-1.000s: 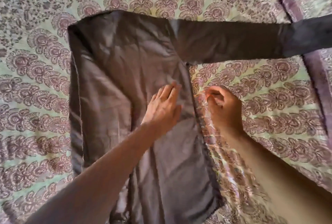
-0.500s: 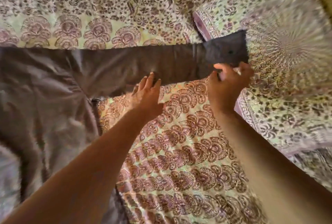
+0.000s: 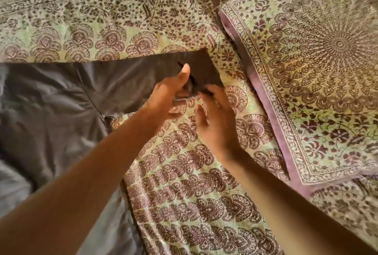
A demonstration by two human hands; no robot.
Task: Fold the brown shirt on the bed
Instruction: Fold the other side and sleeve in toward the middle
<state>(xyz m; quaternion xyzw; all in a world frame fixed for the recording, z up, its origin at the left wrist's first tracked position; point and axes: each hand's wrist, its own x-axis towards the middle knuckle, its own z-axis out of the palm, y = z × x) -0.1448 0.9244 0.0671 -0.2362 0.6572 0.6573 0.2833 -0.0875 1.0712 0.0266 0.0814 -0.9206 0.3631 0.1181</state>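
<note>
The brown shirt (image 3: 51, 111) lies flat on the bed at the left, its sleeve (image 3: 131, 78) stretching right toward the pillow. The sleeve's end is doubled back and stops short of the pillow. My left hand (image 3: 169, 95) is closed on the sleeve's end, thumb pointing up. Just to its right, my right hand (image 3: 216, 125) has its fingers spread, with the fingertips touching the sleeve's lower edge and the thumb held apart. Motion blur hides the exact hold on the cuff.
The patterned bedspread (image 3: 184, 193) covers the bed. A matching pillow (image 3: 319, 74) lies at the right, close to the sleeve's end. My forearms cross the lower half of the view.
The sleeve's cuff has come off the pillow and moved left, shortening the sleeve. My left hand went from flat beside the sleeve to gripping its end. The right hand followed leftward.
</note>
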